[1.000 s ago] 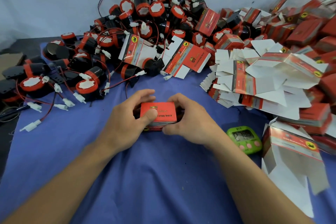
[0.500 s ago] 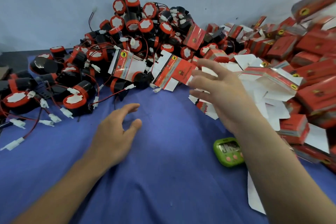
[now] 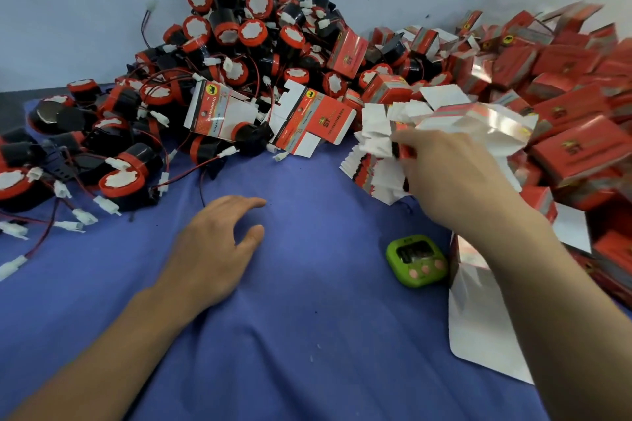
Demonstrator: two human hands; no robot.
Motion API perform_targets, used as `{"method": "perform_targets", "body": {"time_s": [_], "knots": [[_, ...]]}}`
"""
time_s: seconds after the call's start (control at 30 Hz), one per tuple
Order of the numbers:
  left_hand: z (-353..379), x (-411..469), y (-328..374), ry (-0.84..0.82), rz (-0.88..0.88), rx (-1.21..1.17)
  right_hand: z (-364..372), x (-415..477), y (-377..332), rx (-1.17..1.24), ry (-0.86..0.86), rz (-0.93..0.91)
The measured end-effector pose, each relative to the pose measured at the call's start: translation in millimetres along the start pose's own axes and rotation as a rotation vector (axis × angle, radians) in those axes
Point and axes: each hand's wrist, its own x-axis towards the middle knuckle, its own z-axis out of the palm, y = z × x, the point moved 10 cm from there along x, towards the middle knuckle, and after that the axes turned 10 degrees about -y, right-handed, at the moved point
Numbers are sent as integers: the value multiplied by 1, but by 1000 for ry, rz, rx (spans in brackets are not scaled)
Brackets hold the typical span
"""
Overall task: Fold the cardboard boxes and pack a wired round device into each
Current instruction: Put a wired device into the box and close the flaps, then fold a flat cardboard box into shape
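Blue cloth covers the surface (image 3: pixel 307 335); pale wall behind.

Head view (only one available):
- Stack of flat boxes (image 3: pixel 372 164) lies fanned at right centre, long axis running away from the person, touching the right hand (image 3: pixel 455 178).
- Right fingers (image 3: pixel 402 142) point left into the top of the stack. Tips are buried among white flaps, so I cannot tell whether they pinch a sheet or only touch.
- Blurred glossy sheet (image 3: pixel 478 123) just beyond the knuckles; identity unclear.
- Left hand (image 3: pixel 215 249) palm down over the cloth, fingers apart and relaxed, holding nothing.
- Pile of round devices (image 3: pixel 239 55) lies ahead-left of it. Nearest device (image 3: pixel 121 184) sits nearer the left hand than the right.
- Packed boxes (image 3: pixel 564 96) are cut off at the right edge. Green timer (image 3: pixel 415 260) lies beside the right forearm.

Judgement: the next step is drawing one flat box, and the right hand is placed for it.
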Motion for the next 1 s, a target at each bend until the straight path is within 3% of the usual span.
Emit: {"method": "perform_targets", "body": {"time_s": [0.13,0.2,0.23,0.33,0.47,0.57,0.67,0.73,0.8,0.93,1.0], "knots": [[1,-1,0,5,16,-6,-48,-27,-7,324,493,-45],[0,-2,0,17,19,-40,-51,-51,-37,281,684,-164],[-1,-3,1,21,24,-56,-42,-58,-58,245,698,-250],[-6,-4,2,52,26,-107,6,-60,-107,242,533,-423],[-9,-4,-5,58,-16,-161,74,-55,-149,287,164,-456],[-12,-1,-22,97,-84,-386,101,-38,-153,494,-80,-352],[-16,-2,-37,182,-101,-700,118,-20,-147,567,-198,-239],[-16,-3,-37,180,-124,-701,133,-14,-144,557,-290,-174],[-8,-2,-32,122,-141,-529,132,-16,-149,486,-253,-215],[-10,0,-30,139,-171,-275,94,-7,-141,605,137,-203],[-12,-1,-27,147,-162,-262,91,18,-142,576,118,-179]]}}
